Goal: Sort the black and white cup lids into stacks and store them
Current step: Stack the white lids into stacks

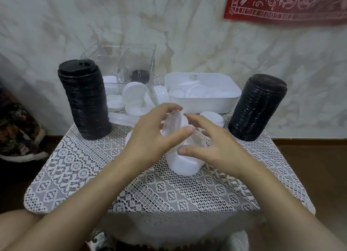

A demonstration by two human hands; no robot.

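Pinching white lid (pixel 175 123) w/ L hand (pixel 150 136), thumb vs fingers; touching white lid stack (pixel 185 163) w/ R hand (pixel 221 147), fingers spread; on lace tablecloth (pixel 93 166).

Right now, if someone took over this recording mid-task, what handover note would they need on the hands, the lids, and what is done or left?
Left hand grips a white lid above the lying white stack.
Right hand is open, fingers spread beside that lid; contact unclear.
Done: left black stack and right black stack stand upright.
Left: loose white lids behind the hands, and more in the white tub, need stacking. The clear boxes look nearly empty, so storing remains.
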